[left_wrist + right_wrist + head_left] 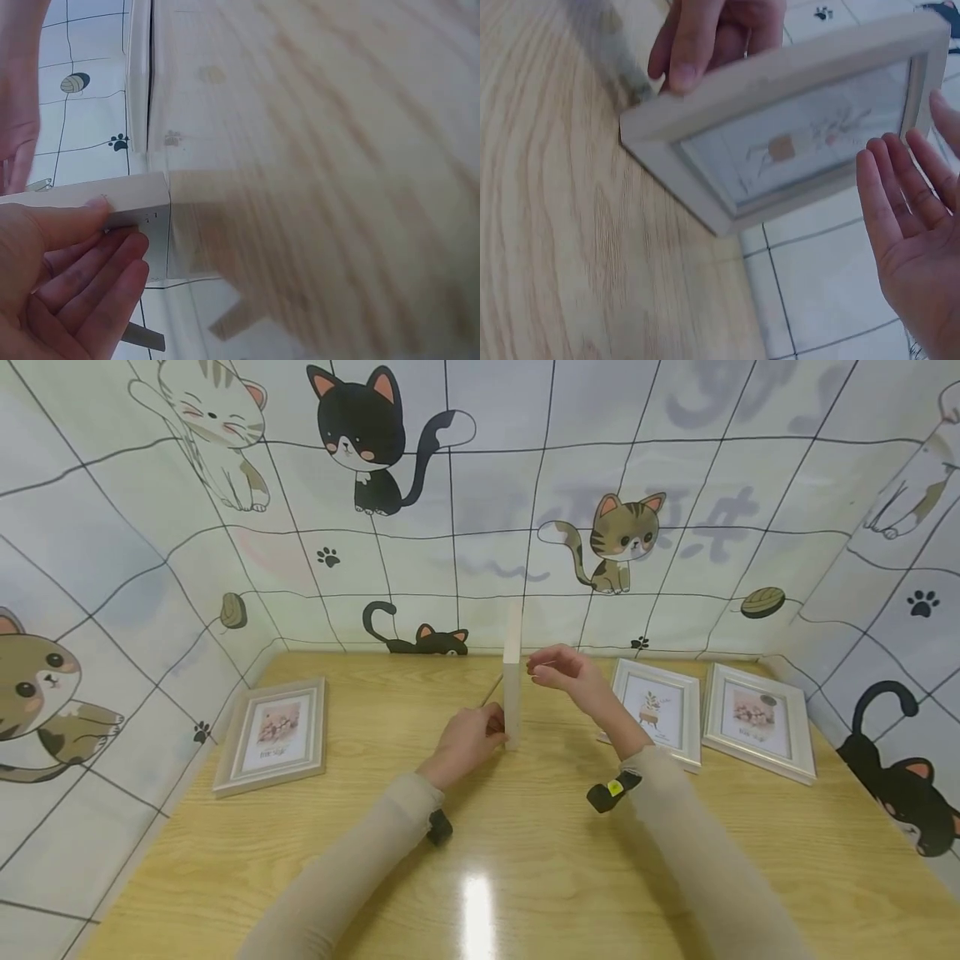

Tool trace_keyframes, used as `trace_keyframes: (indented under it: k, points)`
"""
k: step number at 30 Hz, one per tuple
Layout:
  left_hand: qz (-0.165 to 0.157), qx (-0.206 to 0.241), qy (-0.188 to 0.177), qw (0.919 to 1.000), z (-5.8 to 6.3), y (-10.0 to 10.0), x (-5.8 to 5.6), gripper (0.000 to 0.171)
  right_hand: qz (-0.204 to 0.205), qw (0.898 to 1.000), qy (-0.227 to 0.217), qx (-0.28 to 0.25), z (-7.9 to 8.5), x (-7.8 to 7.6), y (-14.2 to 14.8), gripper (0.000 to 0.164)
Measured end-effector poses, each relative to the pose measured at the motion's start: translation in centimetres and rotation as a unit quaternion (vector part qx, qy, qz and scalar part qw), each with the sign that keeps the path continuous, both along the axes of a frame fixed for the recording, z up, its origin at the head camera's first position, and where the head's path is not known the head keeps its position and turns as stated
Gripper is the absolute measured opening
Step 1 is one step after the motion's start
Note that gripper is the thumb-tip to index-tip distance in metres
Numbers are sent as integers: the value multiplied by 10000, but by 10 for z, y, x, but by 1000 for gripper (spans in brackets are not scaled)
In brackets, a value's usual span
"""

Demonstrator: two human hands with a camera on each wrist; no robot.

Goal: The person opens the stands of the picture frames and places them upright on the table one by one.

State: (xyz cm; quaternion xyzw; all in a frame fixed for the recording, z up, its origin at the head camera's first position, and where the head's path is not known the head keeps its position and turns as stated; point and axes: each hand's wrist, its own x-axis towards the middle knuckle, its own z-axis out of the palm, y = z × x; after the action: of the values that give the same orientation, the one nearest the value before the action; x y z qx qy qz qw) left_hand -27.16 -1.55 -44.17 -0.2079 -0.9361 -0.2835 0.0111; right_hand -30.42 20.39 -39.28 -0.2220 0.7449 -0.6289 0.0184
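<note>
A white picture frame stands upright on its edge on the wooden table, its narrow side toward the head camera. My left hand pinches its near side low down, thumb on the edge in the left wrist view. Behind the frame, on the left, its thin back stand sticks out. The right wrist view shows the frame's front with a plant print. To the right of it my right hand is held up, fingers extended and slightly bent, facing the print and holding nothing.
One photo frame lies on the left of the table. Two more, a plant-print frame and a flower-print frame, lie on the right, the first partly behind my right wrist. A cat-patterned cloth surrounds the table.
</note>
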Motion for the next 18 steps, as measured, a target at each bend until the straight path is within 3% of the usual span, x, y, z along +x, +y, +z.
trace_keyframes:
  k: [10, 18]
  points:
    - [-97, 92, -105, 9999, 2, -1, -1, 15, -719, 9934, -327, 833, -15, -24, 18, 39]
    - [-123, 9, -90, 9999, 3, -2, 1, 14, -744, 9893, -412, 1187, -47, -47, 17, 39]
